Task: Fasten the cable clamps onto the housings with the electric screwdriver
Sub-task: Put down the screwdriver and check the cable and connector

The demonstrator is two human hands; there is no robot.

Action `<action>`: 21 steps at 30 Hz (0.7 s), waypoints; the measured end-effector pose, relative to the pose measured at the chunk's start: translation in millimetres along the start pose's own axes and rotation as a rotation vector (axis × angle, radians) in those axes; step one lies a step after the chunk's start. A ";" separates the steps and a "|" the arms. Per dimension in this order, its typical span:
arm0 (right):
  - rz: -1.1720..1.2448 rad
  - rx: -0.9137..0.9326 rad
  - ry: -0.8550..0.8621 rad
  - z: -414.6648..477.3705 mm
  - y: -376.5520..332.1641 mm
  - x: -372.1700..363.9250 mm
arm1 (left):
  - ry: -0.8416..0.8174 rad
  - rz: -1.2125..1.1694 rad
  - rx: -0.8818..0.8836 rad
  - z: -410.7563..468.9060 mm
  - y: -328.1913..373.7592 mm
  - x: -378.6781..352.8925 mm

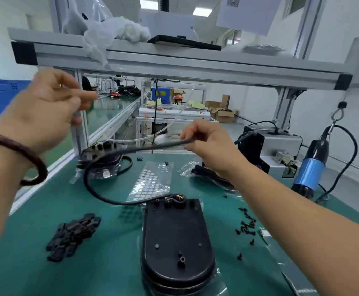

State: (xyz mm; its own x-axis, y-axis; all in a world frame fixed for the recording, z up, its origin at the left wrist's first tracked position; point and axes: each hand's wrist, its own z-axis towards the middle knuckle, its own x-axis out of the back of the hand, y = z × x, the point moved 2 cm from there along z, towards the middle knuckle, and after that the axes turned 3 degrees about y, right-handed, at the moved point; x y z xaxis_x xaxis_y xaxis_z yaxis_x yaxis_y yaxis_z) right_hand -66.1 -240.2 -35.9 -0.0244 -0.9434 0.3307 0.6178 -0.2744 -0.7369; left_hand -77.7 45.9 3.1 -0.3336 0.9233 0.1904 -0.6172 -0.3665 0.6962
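1. My left hand (pixel 48 105) is raised high at the left, back toward me, with a dark bracelet (pixel 24 159) on the wrist. Its fingers are curled, the forefinger pointing right. It is blurred, so I cannot tell whether it holds anything.
2. The clamps (pixel 74 236) lie in a black heap on the green worktop (pixel 110 263), near left.
3. The housing (pixel 174 242) lies flat in the middle, just before me. A black cable (pixel 127 203) leaves its far end, loops left and rises.
4. My right hand (pixel 208 144) reaches forward above the worktop, pinching that cable between thumb and fingertips.
5. Black screws (pixel 246 225) lie scattered to the right of the housing.
6. The blue screwdriver (pixel 309 171) hangs at the far right, untouched.
7. A paper (pixel 246 13) overhead bears a QR code; I can read no writing.
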 end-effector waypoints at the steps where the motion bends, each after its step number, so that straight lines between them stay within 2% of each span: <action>1: 0.082 0.040 -0.065 -10.9 -4.6 2.6 | -0.099 0.076 -0.060 2.8 8.0 -8.1; 5: 0.321 0.042 -0.216 -46.1 -8.5 7.8 | -0.685 0.546 -0.272 -6.6 36.3 -68.3; 8: 0.368 0.037 -0.251 -59.2 -5.2 12.0 | -1.004 0.619 -0.273 -31.1 48.1 -117.1; 10: 0.360 0.045 -0.227 -64.8 -2.7 18.2 | -1.099 0.588 -0.226 -46.2 47.8 -133.9; 12: 0.301 0.009 -0.177 -70.4 1.9 22.9 | -1.019 0.529 -0.157 -54.6 41.9 -138.3; 14: 0.320 -0.115 -0.084 -75.0 6.8 25.2 | -0.856 0.483 0.011 -59.0 30.1 -137.4; 17: 0.580 -0.432 -0.046 -85.5 10.8 20.8 | -0.666 0.433 0.271 -73.8 15.7 -131.0; 19: 0.512 -0.517 -0.077 -93.9 9.9 13.3 | -0.566 0.422 0.398 -87.9 11.7 -127.5; 21: 0.397 -0.527 -0.037 -99.6 8.8 2.7 | -0.480 0.363 0.497 -101.8 11.4 -127.4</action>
State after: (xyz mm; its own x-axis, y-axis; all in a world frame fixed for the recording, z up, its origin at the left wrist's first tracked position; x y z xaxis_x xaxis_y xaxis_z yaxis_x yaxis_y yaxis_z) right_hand -139.0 -263.7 -100.2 0.1586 -0.9873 -0.0127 0.1064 0.0299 -0.9939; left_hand -114.8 -87.6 -83.7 -0.0392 0.7453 0.6655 -0.0989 -0.6657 0.7397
